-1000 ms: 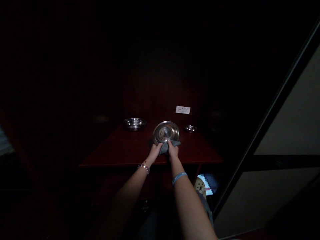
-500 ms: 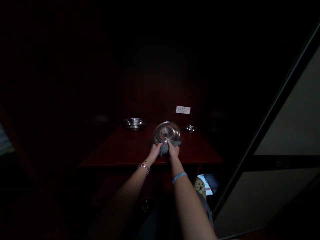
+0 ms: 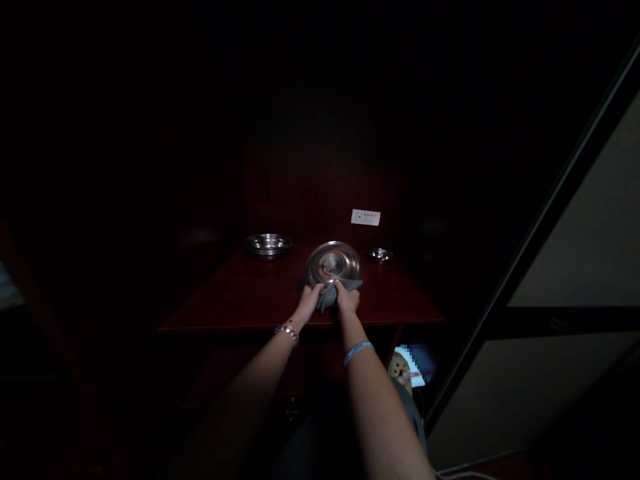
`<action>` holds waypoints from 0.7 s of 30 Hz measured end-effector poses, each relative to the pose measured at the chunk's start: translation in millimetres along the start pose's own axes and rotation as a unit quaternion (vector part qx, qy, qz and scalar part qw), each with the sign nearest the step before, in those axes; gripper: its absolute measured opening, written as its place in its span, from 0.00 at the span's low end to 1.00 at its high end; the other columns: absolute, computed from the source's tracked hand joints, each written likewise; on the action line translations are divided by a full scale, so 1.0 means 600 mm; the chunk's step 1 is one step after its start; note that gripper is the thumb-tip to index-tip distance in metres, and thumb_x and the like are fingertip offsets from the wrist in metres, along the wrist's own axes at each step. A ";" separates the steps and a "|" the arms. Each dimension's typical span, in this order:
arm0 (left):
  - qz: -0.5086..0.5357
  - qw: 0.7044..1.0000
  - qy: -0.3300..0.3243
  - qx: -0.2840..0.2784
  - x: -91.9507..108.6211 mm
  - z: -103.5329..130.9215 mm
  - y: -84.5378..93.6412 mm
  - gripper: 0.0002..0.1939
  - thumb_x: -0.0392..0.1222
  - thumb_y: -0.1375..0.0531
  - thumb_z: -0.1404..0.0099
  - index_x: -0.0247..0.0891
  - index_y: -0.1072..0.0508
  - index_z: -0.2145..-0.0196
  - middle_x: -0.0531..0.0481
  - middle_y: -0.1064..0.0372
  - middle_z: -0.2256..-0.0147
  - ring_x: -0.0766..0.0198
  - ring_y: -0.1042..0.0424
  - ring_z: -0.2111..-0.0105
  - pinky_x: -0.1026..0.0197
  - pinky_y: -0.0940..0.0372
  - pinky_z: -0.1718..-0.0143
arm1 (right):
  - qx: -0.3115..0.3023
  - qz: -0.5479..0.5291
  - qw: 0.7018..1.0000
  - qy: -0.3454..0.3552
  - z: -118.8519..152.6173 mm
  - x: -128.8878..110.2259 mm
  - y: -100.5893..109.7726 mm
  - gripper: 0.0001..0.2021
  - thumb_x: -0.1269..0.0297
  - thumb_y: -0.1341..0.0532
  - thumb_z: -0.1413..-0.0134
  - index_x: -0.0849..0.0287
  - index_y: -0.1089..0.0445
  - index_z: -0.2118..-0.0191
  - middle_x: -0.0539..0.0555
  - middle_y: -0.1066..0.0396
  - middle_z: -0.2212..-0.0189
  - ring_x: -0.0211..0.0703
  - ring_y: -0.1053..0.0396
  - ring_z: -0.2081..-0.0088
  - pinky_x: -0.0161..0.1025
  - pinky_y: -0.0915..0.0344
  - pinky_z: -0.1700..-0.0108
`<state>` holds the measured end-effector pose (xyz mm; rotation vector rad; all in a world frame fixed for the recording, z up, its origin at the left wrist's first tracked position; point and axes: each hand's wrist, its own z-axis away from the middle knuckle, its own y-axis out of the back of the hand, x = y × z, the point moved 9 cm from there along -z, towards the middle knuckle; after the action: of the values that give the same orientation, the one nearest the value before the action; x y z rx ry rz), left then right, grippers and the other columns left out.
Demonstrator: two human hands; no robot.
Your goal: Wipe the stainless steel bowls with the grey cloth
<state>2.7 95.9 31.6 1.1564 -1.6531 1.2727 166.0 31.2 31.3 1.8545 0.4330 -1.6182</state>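
A round, shiny metal plate (image 3: pixel 333 261) is held tilted up above the dark red tabletop (image 3: pixel 225 303). My left hand (image 3: pixel 309 301) grips its lower left rim, thumb on the near face. At the lower right rim, my right hand (image 3: pixel 347 298) pinches a grey cloth (image 3: pixel 329 297) against the plate, and the cloth hangs between both hands. Back left on the table rests a stack of metal dishes (image 3: pixel 269 245). A small metal bowl (image 3: pixel 380 255) sits to the right of the plate.
A white socket panel (image 3: pixel 365 217) is on the back wall. Below the table's right side are a tan perforated shoe (image 3: pixel 399 367) and a bright screen-like object (image 3: pixel 416 365). A dark-framed pale panel (image 3: pixel 575 240) slants along the right. Surroundings are very dark.
The view has shifted slightly, so the table items appear a little higher. Both hands keep their hold on the plate and cloth, with hardly any movement.
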 end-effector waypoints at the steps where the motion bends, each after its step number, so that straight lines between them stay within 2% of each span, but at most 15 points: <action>1: 0.002 1.000 0.000 0.000 -0.001 -0.001 0.001 0.09 0.40 0.39 0.51 0.34 0.25 0.71 0.47 0.23 0.71 0.57 0.25 0.64 0.58 0.33 0.59 | -0.005 0.001 1.000 -0.011 0.000 0.003 -0.002 0.23 0.53 0.34 0.55 0.70 0.24 0.60 0.68 0.24 0.62 0.54 0.25 0.57 0.38 0.30 0.59; 5: 0.011 1.000 -0.004 0.004 0.001 0.000 0.004 0.10 0.40 0.39 0.51 0.34 0.25 0.69 0.47 0.23 0.69 0.59 0.26 0.65 0.58 0.33 0.58 | -0.020 -0.004 0.999 -0.039 0.001 0.007 -0.005 0.23 0.54 0.34 0.55 0.71 0.25 0.58 0.68 0.25 0.59 0.53 0.26 0.55 0.37 0.31 0.57; 13: 0.010 0.999 0.009 0.031 -0.001 -0.002 0.016 0.10 0.39 0.39 0.51 0.34 0.26 0.68 0.47 0.24 0.68 0.60 0.27 0.65 0.58 0.35 0.58 | 0.000 0.002 1.000 -0.012 0.006 -0.009 0.010 0.20 0.57 0.34 0.54 0.71 0.24 0.60 0.68 0.24 0.61 0.53 0.26 0.56 0.36 0.31 0.59; 18: -0.018 0.997 0.029 0.072 -0.008 -0.001 0.031 0.07 0.38 0.39 0.50 0.35 0.28 0.71 0.45 0.25 0.69 0.56 0.27 0.63 0.56 0.35 0.56 | 0.015 -0.001 1.000 0.006 0.009 -0.015 0.014 0.19 0.58 0.34 0.53 0.71 0.24 0.60 0.68 0.24 0.62 0.52 0.26 0.57 0.36 0.32 0.59; 21: -0.016 0.997 0.024 0.069 -0.006 -0.001 0.028 0.07 0.38 0.40 0.49 0.36 0.27 0.70 0.43 0.24 0.67 0.54 0.27 0.61 0.55 0.35 0.55 | 0.021 0.001 1.000 0.007 0.010 -0.016 0.016 0.20 0.57 0.34 0.53 0.71 0.24 0.60 0.69 0.25 0.61 0.53 0.26 0.56 0.36 0.32 0.58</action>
<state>-12.3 98.7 23.3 1.2209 -1.5255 1.4018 165.6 21.9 42.6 1.8980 0.4065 -1.6256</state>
